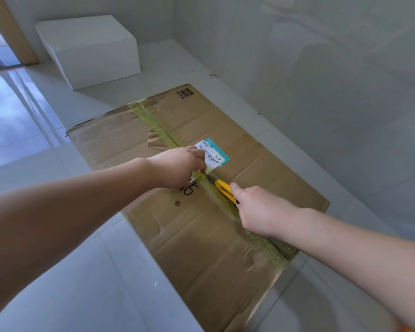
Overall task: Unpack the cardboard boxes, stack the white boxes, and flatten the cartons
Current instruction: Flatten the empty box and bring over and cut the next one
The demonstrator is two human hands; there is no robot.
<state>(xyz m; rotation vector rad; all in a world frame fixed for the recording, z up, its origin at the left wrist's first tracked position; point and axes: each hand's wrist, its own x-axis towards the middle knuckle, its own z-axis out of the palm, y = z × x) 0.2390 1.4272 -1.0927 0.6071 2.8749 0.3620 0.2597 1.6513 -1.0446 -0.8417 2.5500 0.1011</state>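
while left hand presses carton, right hand fingers clamped on knife

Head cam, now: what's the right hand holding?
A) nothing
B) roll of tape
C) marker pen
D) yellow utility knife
D: the right hand has its grip closed round a yellow utility knife, tip on the taped seam of the flattened carton, next to the left hand.

The carton is brown cardboard with black printed marks and a strip of yellowish-green tape; its label is white and teal with black barcode lines; the knife is yellow, the box plain white, the floor glossy pale-grey tiles
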